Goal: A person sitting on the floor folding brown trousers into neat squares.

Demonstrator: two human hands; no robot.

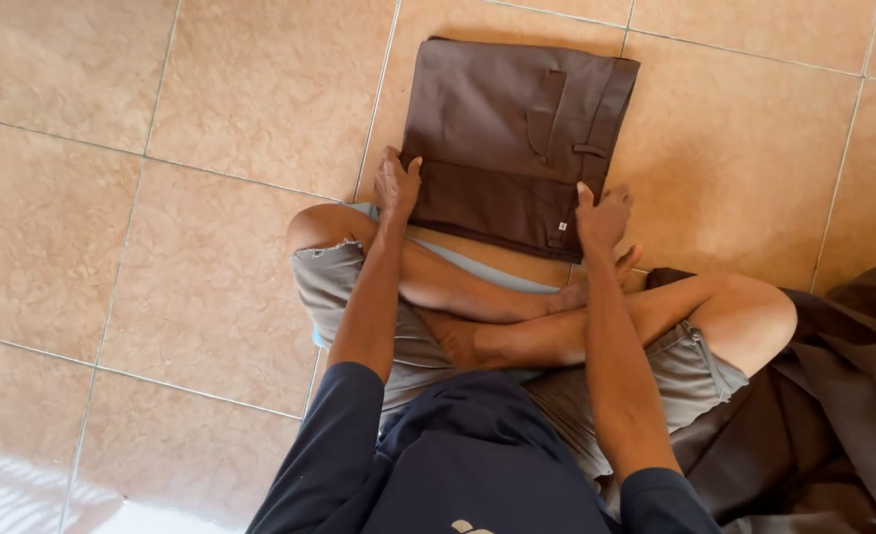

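Observation:
A pair of brown trousers (502,124), folded into a flat rectangle, lies on the tiled floor in front of my crossed legs. A back pocket and the waistband show on its right side. My left hand (396,183) grips the near left edge of the fold. My right hand (602,216) pinches the near right corner, by a small white tag. Both hands hold the lower folded layer of the cloth.
I sit cross-legged on beige floor tiles (210,257) in grey shorts and a dark long-sleeved top. A heap of more brown cloth (833,396) lies at my right side. A light blue cloth edge (477,265) shows under my shins.

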